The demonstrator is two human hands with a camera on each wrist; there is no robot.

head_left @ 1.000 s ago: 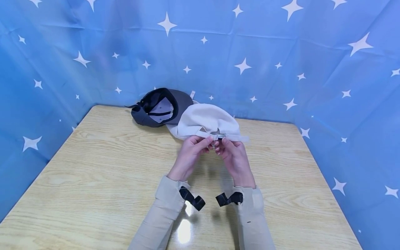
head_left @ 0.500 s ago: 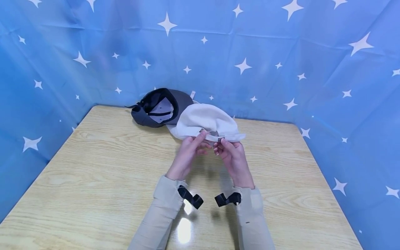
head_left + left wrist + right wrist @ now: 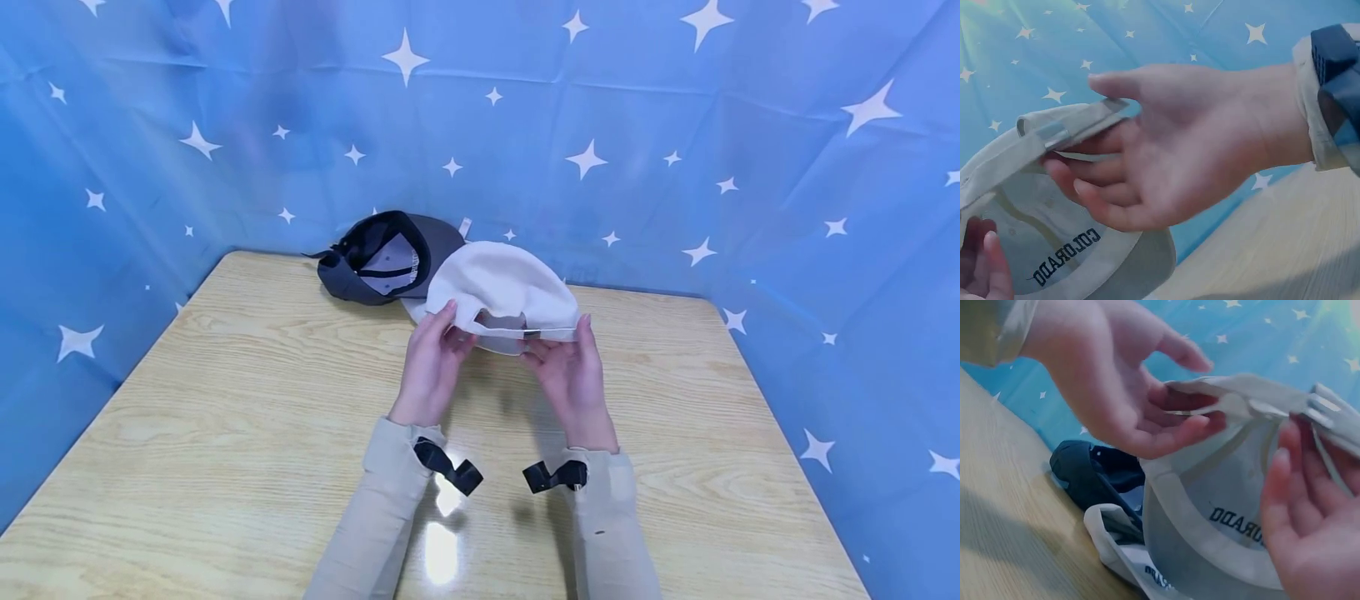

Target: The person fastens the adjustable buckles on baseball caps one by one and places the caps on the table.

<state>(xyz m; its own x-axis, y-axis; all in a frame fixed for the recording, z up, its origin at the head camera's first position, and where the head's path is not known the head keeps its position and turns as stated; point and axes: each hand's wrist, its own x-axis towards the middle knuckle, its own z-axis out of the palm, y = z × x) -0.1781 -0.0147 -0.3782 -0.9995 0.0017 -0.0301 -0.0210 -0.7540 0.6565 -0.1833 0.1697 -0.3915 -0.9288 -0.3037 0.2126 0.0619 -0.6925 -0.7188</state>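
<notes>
A white cap [image 3: 506, 275] is between my two hands, its back opening and adjustable strap facing me. Inside its crown, dark COLORADO lettering shows in both wrist views. My left hand [image 3: 429, 371] holds the band on the left, fingers under it and the thumb up on the outer side. On the strap's right part, my right hand [image 3: 572, 375] has its fingers curled under the band, close to the metal buckle [image 3: 1054, 134]. In the left wrist view the right thumb stands raised off the band; the left thumb is likewise lifted in the right wrist view.
To the left lies a dark grey cap [image 3: 442, 242], its inside turned up. Another light cap [image 3: 1107, 540] lies partly under the held one. The wooden table [image 3: 225, 400] ends at a blue star-patterned cloth [image 3: 637, 108] behind and at both sides.
Both hands have moved apart along the strap, from pinching near the buckle to the two ends of the back opening. The strap has been drawn together and the cap tipped slightly up.
</notes>
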